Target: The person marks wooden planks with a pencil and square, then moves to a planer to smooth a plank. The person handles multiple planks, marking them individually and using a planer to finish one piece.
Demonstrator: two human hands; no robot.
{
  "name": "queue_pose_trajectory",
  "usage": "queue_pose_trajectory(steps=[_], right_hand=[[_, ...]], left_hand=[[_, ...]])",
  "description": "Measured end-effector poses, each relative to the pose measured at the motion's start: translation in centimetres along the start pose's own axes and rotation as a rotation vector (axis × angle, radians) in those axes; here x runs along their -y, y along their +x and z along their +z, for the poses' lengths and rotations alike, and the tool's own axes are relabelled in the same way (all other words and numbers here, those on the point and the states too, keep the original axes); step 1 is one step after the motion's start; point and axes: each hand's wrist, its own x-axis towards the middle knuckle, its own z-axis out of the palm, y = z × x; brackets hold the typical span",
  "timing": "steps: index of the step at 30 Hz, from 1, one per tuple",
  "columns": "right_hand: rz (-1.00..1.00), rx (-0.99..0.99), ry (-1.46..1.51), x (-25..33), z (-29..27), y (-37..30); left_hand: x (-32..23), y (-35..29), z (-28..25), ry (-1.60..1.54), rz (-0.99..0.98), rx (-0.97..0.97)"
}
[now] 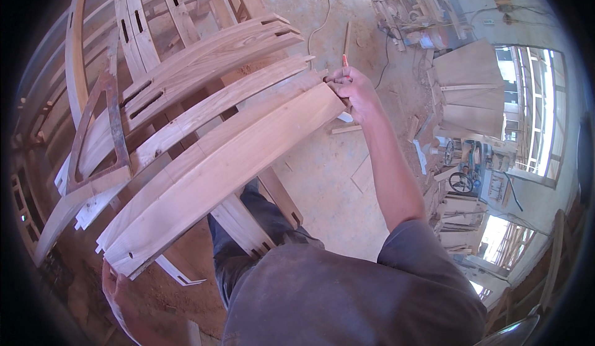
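Note:
A thick, curved wooden board [248,150] lies slantwise in front of me, over other timber pieces. My right hand [352,90] is at its far right end, fingers closed, with a slim orange-and-white pencil [344,62] sticking up from them. The fingertips are beside the board's end, and what they touch there is partly hidden. At the near left end, my left hand [118,299] is in shadow, its fingers bent against the board's end. Just beyond lie more curved boards [211,107], some with slots and notched ends. A rusty triangular frame [116,119] stands on them at left.
Slotted timbers [133,26] stand at the far left. A slotted wooden piece [242,222] juts toward my legs. Scrap wood [427,5] and a cable [327,11] lie on the dusty floor. At right are a machine with a handwheel [460,182] and leaning panels [470,88].

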Motion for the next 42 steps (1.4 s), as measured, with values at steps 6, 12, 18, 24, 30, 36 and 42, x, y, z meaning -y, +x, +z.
queue_pose_trajectory(steps=[6,12,18,24,30,36,42], right_hand=[[-0.002,0.033,-0.121,0.0,-0.5,-0.4],[0.049,0.093,-0.263,0.8,-0.3,-1.1],[-0.22,0.021,-0.314,-1.9,-0.3,-1.2],[-0.285,0.026,-0.203,-3.4,-1.1,-1.7],[-0.34,0.012,-0.209,-5.2,-2.7,-1.4],[-0.488,0.038,-0.081,-6.8,-1.1,-1.3],[-0.323,-0.065,0.106,-5.8,0.7,-2.6]], left_hand=[[-0.1,-0.3,0.6,0.162,0.003,-0.098],[2.7,-0.4,-2.1,0.377,-0.23,-0.173],[0.4,1.2,2.3,0.297,0.114,-0.373],[4.2,3.8,-1.2,-0.187,-0.257,-0.359],[5.0,4.0,-1.1,-0.02,-0.154,-0.259],[8.2,4.2,-0.5,-0.21,0.051,-0.463],[8.1,4.1,0.7,-0.199,0.152,-0.49]])
